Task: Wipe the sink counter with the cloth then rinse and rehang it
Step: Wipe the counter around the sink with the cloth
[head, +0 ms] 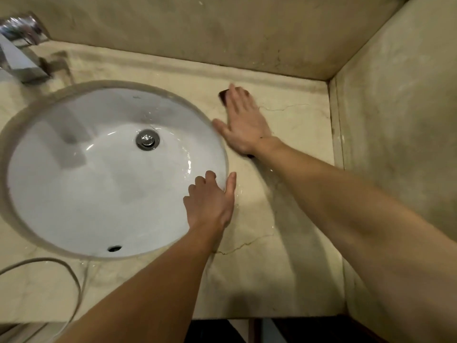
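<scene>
Head view, and there it was: the right hand (243, 122) lay flat on the cream, veined marble worktop (284, 256), just right of the basin, its fingers (237, 100) straight and together, pressing down rather than gripping. Under it sat the dark cloth (223, 96), almost wholly hidden; one dark corner peeked out past the fingertips and another sliver showed at the heel of the palm, so its long axis most likely ran with the hand, from the near edge toward the back wall. That was the relation that counted: the cloth was directly beneath the right palm, well within its control, while the left hand (210, 201) was nearer the body and apart from it. The left hand rested at the lip of the round white glazed sink basin (99, 181), fingers loosely bent over the edge into the bowl, thumb straight along the stone, holding nothing. The stone looked glossy and wet beside that thumb, with a thin crack line running nearer the front edge. The basin was smooth and shiny, with a chrome drain plug (147, 139) at its centre and a square chrome tap (19, 58) at the back left. A pale cable (74, 280) looped across the near left corner. By the look of it the wiping was under way, with bare stone toward the right-hand beige wall (395, 120) open for a flat-handed sweep.
</scene>
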